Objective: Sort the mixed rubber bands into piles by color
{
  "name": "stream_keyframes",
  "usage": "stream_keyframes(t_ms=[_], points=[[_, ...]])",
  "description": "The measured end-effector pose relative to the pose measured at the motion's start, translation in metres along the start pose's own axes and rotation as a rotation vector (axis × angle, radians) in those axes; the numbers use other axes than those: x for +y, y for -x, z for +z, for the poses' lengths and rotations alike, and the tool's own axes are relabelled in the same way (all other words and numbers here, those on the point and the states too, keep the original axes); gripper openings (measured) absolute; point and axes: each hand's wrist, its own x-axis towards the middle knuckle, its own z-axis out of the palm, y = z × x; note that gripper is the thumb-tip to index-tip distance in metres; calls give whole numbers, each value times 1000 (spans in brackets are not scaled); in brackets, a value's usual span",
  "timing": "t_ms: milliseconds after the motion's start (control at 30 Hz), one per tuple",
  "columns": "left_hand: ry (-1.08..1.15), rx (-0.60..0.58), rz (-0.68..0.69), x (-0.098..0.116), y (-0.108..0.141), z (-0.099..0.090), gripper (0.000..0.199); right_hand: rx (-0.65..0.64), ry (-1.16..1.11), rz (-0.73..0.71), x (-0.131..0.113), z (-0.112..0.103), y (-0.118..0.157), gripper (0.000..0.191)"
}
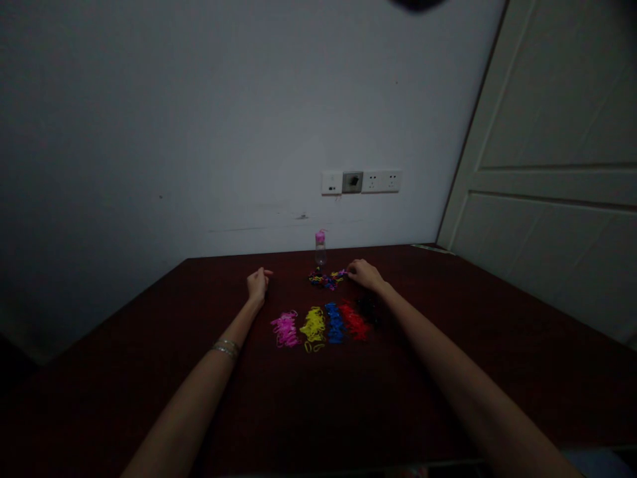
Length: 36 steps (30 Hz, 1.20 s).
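My right hand (365, 273) is at the right edge of a mixed pile of small coloured rubber bands (326, 279), its fingertips pinched on a pinkish-purple band (342, 273). To the left, my left hand (257, 285) rests on the table, loosely curled with nothing visible in it. Between my forearms lie bands grouped by colour: a pink group (285, 330), a yellow group (314, 324), a blue group (334, 323), a red group (355, 322) and a dark, black-looking group (367, 309), partly beside my right forearm. Two yellow bands lie just below the yellow group.
A small clear bottle (320, 254) with a pink top stands behind the mixed pile. The dark red-brown table (149, 352) meets a pale wall (223, 133) with sockets (381, 181). A panelled door (547, 172) is on the right.
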Motion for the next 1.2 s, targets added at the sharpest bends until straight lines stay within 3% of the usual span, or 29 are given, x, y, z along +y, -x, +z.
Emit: stream_keyframes(t_ms=[300,467,567,733,933,1033,1200], points=[[-11,9,14,3,2,1,35,-114,-64,82,12,-13,-4,14],[-19,-1,-2,3,3,1,35,-185,-126,52,12,-23,-5,13],[-19,-4,1,3,3,2,33,-144,-158,14,9,-28,-6,13],[-34,-6,9,3,3,1,33,32,-290,-95,0,-29,-6,10],[-56,-9,32,3,4,2,36,122,-484,-207,-20,-20,3,9],[-66,-5,33,3,4,2,36,83,-543,-250,-39,-15,13,8],[-78,16,54,1,2,2,35,-9,-520,-437,-83,-14,29,6]])
